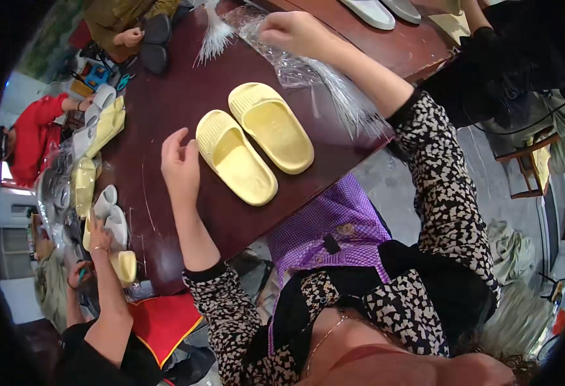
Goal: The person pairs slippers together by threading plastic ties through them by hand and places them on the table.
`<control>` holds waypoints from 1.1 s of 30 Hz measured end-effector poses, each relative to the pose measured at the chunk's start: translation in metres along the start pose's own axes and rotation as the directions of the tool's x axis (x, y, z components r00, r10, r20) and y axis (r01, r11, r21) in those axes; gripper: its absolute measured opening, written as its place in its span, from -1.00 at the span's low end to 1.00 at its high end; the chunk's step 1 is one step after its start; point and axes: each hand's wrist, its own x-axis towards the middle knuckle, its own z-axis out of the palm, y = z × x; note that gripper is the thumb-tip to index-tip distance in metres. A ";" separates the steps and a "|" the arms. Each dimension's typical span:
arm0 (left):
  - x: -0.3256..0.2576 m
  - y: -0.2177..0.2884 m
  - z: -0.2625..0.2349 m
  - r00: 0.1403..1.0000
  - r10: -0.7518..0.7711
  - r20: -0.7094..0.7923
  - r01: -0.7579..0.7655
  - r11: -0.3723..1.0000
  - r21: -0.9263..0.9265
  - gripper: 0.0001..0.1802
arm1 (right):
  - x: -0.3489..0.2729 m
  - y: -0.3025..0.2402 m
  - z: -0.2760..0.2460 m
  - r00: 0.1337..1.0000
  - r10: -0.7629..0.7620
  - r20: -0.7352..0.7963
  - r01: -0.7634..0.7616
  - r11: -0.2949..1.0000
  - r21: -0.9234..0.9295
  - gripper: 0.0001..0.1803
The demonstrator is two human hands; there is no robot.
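A pair of pale yellow slide sandals lies side by side on the dark red table (186,83): the left slide (247,170) and the right slide (282,135), ribbed straps toward the far side. Close to the left slide's strap, my left hand (181,164) is open, its fingers loosely bent and holding nothing. Beyond the slides, my right hand (293,35) has its fingers drawn together over clear plastic bags (289,67). Whether it pinches the plastic cannot be made out. White plastic strands (343,93) lie below my right forearm, and another white bunch (216,38) sits left of the bags.
Grey and yellow slides (107,128) line the left table edge, where a co-worker's hand (100,238) touches some. A person in red (38,135) stands farther left. Another person's hand (130,37) is beside dark slides (155,45). White slides (372,13) rest on the far table.
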 end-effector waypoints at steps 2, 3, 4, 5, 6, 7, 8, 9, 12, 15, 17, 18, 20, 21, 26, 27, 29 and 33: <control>-0.011 0.002 0.001 0.999 0.028 0.030 -0.026 0.998 -0.060 -0.75 | -0.009 0.012 -0.005 1.000 0.017 0.017 -0.017 0.999 -0.049 -0.77; -0.015 0.006 0.005 0.998 0.047 0.044 -0.043 0.995 -0.094 -0.76 | -0.015 0.018 -0.008 0.997 0.033 0.064 -0.023 0.988 -0.153 -0.78; -0.015 0.012 0.011 0.998 0.047 0.046 -0.043 0.994 -0.102 -0.76 | -0.021 0.026 -0.014 0.992 0.063 0.105 -0.034 0.965 -0.262 -0.80; -0.015 0.016 0.019 0.984 0.164 0.067 -0.160 0.986 -0.050 -0.77 | -0.028 0.038 -0.015 0.992 0.067 0.109 -0.035 0.963 -0.268 -0.80; -0.014 0.022 0.027 0.956 0.277 0.092 -0.278 0.960 0.000 -0.77 | -0.036 0.048 -0.016 0.984 0.024 0.175 0.047 0.919 -0.390 -0.84; -0.015 0.026 0.035 0.916 0.382 0.120 -0.390 0.919 0.053 -0.78 | -0.041 0.055 -0.015 0.969 -0.015 0.248 0.140 0.858 -0.495 -0.88; -0.016 0.029 0.044 0.918 0.380 0.115 -0.387 0.920 0.052 -0.78 | -0.046 0.061 -0.014 0.968 -0.018 0.252 0.144 0.857 -0.495 -0.88; -0.018 0.030 0.051 0.885 0.429 0.181 -0.445 0.893 0.062 -0.79 | -0.053 0.059 -0.008 0.963 -0.014 0.269 0.169 0.811 -0.560 -0.89; -0.029 0.042 0.068 0.827 0.490 0.275 -0.529 0.844 0.090 -0.81 | -0.067 0.056 0.002 0.955 -0.010 0.297 0.219 0.700 -0.680 -0.91; -0.036 0.049 0.077 0.795 0.514 0.321 -0.567 0.819 0.092 -0.81 | -0.071 0.057 0.007 0.949 0.000 0.316 0.261 0.568 -0.781 -0.91; -0.038 0.048 0.081 0.774 0.525 0.353 -0.579 0.813 0.059 -0.80 | -0.072 0.058 0.009 0.945 -0.003 0.327 0.274 0.553 -0.787 -0.90; -0.039 0.047 0.082 0.775 0.526 0.352 -0.579 0.813 0.062 -0.80 | -0.073 0.059 0.010 0.941 0.000 0.340 0.287 0.536 -0.794 -0.90; -0.040 0.046 0.084 0.776 0.523 0.353 -0.575 0.816 0.056 -0.79 | -0.074 0.061 0.009 0.936 0.001 0.351 0.299 0.519 -0.800 -0.89; -0.040 0.045 0.085 0.776 0.521 0.354 -0.573 0.818 0.052 -0.79 | -0.076 0.063 0.008 0.946 -0.005 0.325 0.275 0.547 -0.790 -0.90; -0.033 0.050 0.090 0.817 0.474 0.327 -0.505 0.863 0.008 -0.80 | -0.082 0.049 0.002 0.971 0.001 0.239 0.166 0.715 -0.680 -0.92; -0.028 0.055 0.094 0.814 0.491 0.310 -0.514 0.858 -0.012 -0.79 | -0.084 0.043 0.000 0.975 0.015 0.221 0.132 0.762 -0.634 -0.91; -0.017 0.063 0.104 0.808 0.522 0.273 -0.531 0.846 -0.048 -0.79 | -0.088 0.037 0.000 0.976 -0.013 0.216 0.138 0.808 -0.573 -0.91; 0.005 0.075 0.132 0.802 0.573 0.171 -0.563 0.820 -0.104 -0.80 | -0.092 0.019 0.006 0.979 -0.047 0.198 0.126 0.902 -0.413 -0.88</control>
